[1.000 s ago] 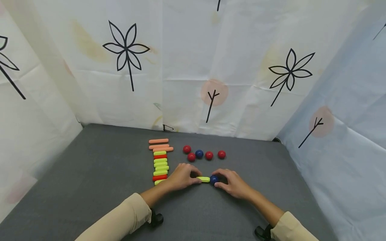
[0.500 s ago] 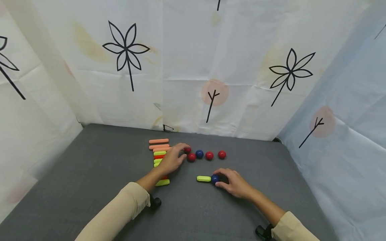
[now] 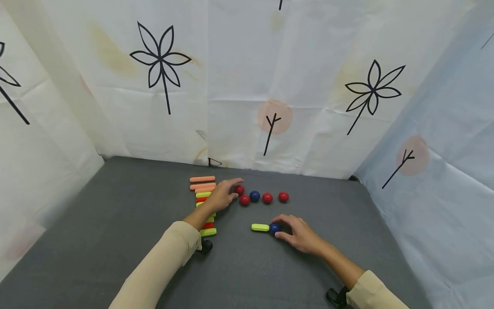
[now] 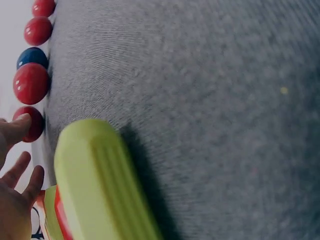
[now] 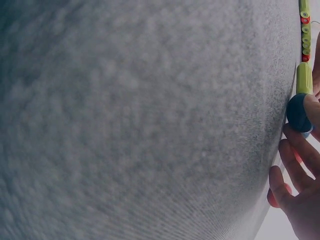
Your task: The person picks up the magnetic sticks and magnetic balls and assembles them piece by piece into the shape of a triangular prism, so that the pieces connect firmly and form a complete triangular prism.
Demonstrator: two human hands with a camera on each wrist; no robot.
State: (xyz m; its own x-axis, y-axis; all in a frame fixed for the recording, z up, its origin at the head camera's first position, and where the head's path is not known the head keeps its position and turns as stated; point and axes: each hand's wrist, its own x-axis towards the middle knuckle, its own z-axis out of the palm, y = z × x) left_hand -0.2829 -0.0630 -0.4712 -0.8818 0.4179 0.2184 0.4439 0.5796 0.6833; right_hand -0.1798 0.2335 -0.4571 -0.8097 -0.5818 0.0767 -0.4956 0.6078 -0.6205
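Note:
In the head view my right hand (image 3: 300, 234) holds a blue ball (image 3: 275, 228) between thumb and fingers on the grey table. A short yellow-green ridged rod (image 3: 260, 227) lies end-on against that ball; I cannot tell whether they are joined. My left hand (image 3: 221, 197) reaches over a column of rods, its fingers extended beside the farthest-left red ball (image 3: 239, 189). In the left wrist view the thumb (image 4: 20, 129) overlaps this red ball (image 4: 34, 125); whether it touches is unclear. A second red ball (image 3: 245, 200) sits just in front of it.
Another blue ball (image 3: 254, 196) and two more red balls (image 3: 267, 198) stretch rightward in the row. Orange rods (image 3: 202, 179) top the column at left, with yellow-green rods (image 3: 208, 232) and red ones below, partly under my left arm. A patterned cloth (image 3: 239, 77) walls the table's back.
My left hand has let go of the yellow-green rod and moved away and left to the red ball, its fingers now straighter. The right hand stays on the blue ball.

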